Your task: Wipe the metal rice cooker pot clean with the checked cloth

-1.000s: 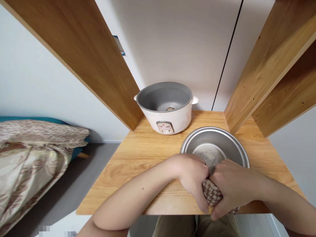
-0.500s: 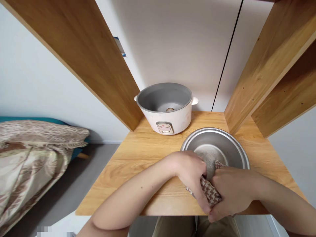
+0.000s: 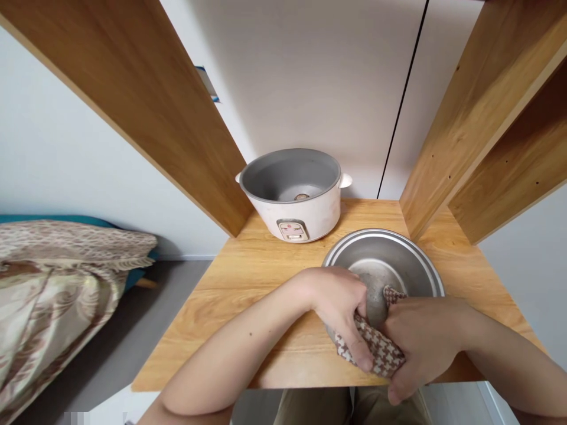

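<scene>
**Fringed throw (image 3: pixel 88 239) at left, white panel (image 3: pixel 305 77) behind**

At the left edge, the brown-and-cream throw lies over a teal piece of furniture (image 3: pixel 53 219) with a short wooden leg (image 3: pixel 146 284), above grey floor (image 3: pixel 175 283). A broad wooden board (image 3: pixel 128 106) slants down from the upper left; a wooden post (image 3: pixel 447 130) stands at upper right. Between them, the panel shows one dark seam (image 3: pixel 401 106).

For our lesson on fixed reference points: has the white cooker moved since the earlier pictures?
No, the white cooker keeps its place beside the left wooden post.
</scene>
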The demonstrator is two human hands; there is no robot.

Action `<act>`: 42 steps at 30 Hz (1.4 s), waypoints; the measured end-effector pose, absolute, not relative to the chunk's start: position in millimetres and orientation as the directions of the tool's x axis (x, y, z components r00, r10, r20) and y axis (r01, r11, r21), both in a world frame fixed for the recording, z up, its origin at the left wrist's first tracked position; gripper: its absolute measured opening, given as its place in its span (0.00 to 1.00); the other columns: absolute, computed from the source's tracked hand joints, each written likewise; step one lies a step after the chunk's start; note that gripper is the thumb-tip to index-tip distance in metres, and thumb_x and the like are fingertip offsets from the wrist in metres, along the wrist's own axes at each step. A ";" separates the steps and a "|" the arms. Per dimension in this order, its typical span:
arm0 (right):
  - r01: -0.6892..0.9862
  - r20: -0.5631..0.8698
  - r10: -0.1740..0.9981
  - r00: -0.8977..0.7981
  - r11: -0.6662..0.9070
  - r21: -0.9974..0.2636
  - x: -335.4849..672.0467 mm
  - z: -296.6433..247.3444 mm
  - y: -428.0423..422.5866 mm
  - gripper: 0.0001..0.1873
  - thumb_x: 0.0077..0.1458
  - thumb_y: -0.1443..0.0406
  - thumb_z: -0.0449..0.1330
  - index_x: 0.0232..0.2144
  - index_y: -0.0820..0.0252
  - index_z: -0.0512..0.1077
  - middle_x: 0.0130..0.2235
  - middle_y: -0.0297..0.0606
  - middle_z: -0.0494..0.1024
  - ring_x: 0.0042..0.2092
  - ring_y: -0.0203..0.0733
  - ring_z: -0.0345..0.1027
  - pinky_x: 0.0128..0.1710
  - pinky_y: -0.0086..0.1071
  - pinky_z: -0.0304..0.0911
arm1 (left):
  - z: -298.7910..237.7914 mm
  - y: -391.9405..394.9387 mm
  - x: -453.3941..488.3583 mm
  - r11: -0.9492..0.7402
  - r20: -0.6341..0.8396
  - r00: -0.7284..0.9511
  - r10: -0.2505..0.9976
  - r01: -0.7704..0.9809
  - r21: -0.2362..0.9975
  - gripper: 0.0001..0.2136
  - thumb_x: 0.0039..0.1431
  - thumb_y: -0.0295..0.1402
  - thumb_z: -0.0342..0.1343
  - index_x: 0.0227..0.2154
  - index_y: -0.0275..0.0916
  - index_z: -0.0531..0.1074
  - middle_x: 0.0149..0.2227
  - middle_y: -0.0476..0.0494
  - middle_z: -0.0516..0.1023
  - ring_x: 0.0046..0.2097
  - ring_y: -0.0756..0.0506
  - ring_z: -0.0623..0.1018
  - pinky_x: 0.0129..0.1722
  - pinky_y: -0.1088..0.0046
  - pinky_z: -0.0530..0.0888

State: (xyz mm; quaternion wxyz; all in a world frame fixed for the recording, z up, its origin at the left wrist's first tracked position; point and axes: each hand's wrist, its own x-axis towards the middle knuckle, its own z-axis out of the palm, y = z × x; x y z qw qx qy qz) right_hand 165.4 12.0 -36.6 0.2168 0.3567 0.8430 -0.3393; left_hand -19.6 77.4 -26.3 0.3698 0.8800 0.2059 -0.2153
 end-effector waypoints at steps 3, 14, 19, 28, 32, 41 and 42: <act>0.721 -0.638 0.378 -0.671 0.533 -0.443 162.7 -32.9 12.7 0.29 0.45 0.39 0.62 0.21 0.59 0.77 0.20 0.33 0.73 0.24 0.38 0.64 0.30 0.33 0.59 | -30.9 84.5 -21.6 -0.646 -0.454 0.872 0.182 0.454 0.613 0.20 0.41 0.58 0.68 0.24 0.46 0.83 0.25 0.52 0.84 0.22 0.51 0.70 0.24 0.74 0.63; 0.774 -0.677 0.413 -0.609 0.496 -0.394 152.2 -29.6 10.5 0.28 0.46 0.40 0.59 0.23 0.58 0.80 0.21 0.35 0.75 0.24 0.40 0.64 0.27 0.33 0.57 | -19.9 57.3 -16.2 -0.749 -0.487 0.822 0.294 0.515 0.417 0.28 0.35 0.66 0.64 0.22 0.43 0.81 0.23 0.46 0.82 0.21 0.48 0.71 0.24 0.71 0.66; 0.703 -0.594 0.403 -0.696 0.550 -0.450 154.4 -32.5 13.4 0.23 0.47 0.45 0.62 0.20 0.58 0.77 0.21 0.33 0.75 0.24 0.37 0.63 0.28 0.31 0.57 | -28.6 42.2 -10.1 -0.786 -0.549 0.797 0.253 0.500 0.364 0.30 0.39 0.65 0.62 0.23 0.38 0.82 0.23 0.39 0.82 0.23 0.43 0.76 0.28 0.67 0.72; 0.656 -0.460 0.474 -0.751 0.616 -0.436 158.3 -38.0 8.4 0.24 0.46 0.43 0.63 0.23 0.58 0.78 0.21 0.32 0.74 0.24 0.36 0.61 0.27 0.31 0.53 | -29.3 50.4 -7.8 -0.769 -0.590 0.777 0.222 0.511 0.384 0.30 0.40 0.63 0.62 0.28 0.38 0.83 0.24 0.40 0.82 0.24 0.42 0.76 0.28 0.67 0.73; 0.735 -0.650 0.375 -0.661 0.499 -0.460 154.9 -33.4 13.3 0.25 0.49 0.43 0.60 0.23 0.58 0.78 0.21 0.33 0.75 0.24 0.37 0.63 0.26 0.31 0.55 | -30.2 49.1 -6.8 -0.781 -0.617 0.753 0.229 0.521 0.345 0.32 0.40 0.65 0.60 0.29 0.36 0.84 0.24 0.38 0.82 0.23 0.41 0.75 0.28 0.65 0.73; 0.625 -0.409 0.473 -0.780 0.613 -0.483 159.6 -44.0 10.6 0.25 0.46 0.43 0.64 0.26 0.59 0.80 0.24 0.34 0.78 0.26 0.37 0.64 0.28 0.31 0.56 | -30.5 48.7 -8.0 -0.744 -0.585 0.772 0.248 0.539 0.396 0.27 0.39 0.63 0.63 0.27 0.41 0.82 0.21 0.47 0.78 0.22 0.45 0.73 0.29 0.68 0.72; 0.636 -0.434 0.465 -0.771 0.597 -0.490 158.7 -42.5 10.4 0.24 0.45 0.44 0.65 0.26 0.59 0.80 0.23 0.34 0.77 0.26 0.37 0.65 0.29 0.31 0.56 | -30.5 48.3 -8.1 -0.744 -0.579 0.775 0.251 0.538 0.397 0.28 0.38 0.63 0.63 0.26 0.41 0.82 0.20 0.47 0.78 0.22 0.45 0.72 0.29 0.69 0.72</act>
